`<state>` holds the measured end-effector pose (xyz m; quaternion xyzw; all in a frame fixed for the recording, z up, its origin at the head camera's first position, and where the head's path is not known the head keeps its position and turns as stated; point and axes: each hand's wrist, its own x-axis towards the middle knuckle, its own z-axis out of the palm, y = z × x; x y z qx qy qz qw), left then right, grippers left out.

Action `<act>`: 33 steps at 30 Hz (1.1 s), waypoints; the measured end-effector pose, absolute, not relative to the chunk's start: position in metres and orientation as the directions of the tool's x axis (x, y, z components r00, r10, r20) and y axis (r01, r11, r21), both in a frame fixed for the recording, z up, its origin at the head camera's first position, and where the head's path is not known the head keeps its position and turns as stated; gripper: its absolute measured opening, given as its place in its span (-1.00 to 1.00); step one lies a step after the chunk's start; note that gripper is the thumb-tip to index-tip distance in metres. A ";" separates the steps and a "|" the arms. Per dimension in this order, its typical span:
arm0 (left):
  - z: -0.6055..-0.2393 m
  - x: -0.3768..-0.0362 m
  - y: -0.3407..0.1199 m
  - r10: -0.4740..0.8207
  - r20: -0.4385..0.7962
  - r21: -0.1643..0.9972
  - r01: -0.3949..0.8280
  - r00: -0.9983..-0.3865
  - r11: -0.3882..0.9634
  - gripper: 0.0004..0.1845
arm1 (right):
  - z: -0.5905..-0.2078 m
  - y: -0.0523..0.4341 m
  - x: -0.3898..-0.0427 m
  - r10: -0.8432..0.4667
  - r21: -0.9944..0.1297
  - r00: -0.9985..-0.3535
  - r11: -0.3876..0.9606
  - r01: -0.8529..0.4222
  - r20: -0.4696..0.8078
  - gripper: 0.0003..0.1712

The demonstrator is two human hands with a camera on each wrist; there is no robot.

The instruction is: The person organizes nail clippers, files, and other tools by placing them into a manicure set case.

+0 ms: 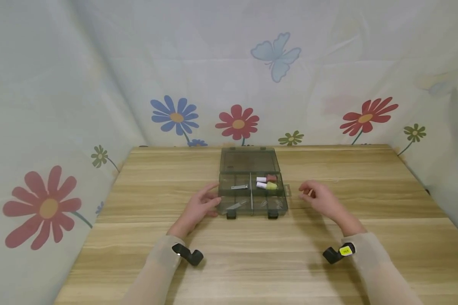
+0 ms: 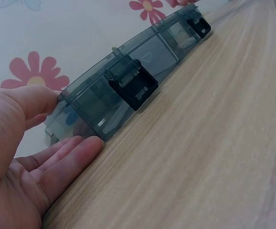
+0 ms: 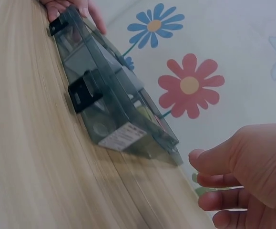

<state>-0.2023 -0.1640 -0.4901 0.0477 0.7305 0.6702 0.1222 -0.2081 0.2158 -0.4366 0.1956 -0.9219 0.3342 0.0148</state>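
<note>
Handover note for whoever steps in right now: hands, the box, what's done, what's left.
Left hand: open, fingers straight, touching the left end of the compartment box.
Right hand: empty, fingers loosely curled, just right of the box, apart from it.
Box sits mid-table, lid open and laid back, both front latches undone.
Inside: two small bottles in the right rear compartment, metal tools in the left compartments.
Done: box opened. Left: nothing taken out yet by either hand; lid not closed.

The left hand (image 2: 18,157) touches the grey plastic box's (image 2: 128,81) end on the wooden table (image 2: 209,152).
</note>
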 end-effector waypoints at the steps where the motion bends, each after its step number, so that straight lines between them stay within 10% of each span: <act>1: -0.486 -0.201 -0.164 0.243 -0.118 0.990 -0.097 -0.963 0.099 -0.40 | -0.437 0.219 -0.208 -0.347 -0.608 -0.924 0.703 -0.369 0.160 -0.86; 33: -0.466 -0.193 -0.161 0.277 -0.138 0.988 -0.113 -0.951 0.105 -0.38 | -0.441 0.309 -0.219 -0.196 -0.598 -0.978 0.776 -0.201 0.074 -0.77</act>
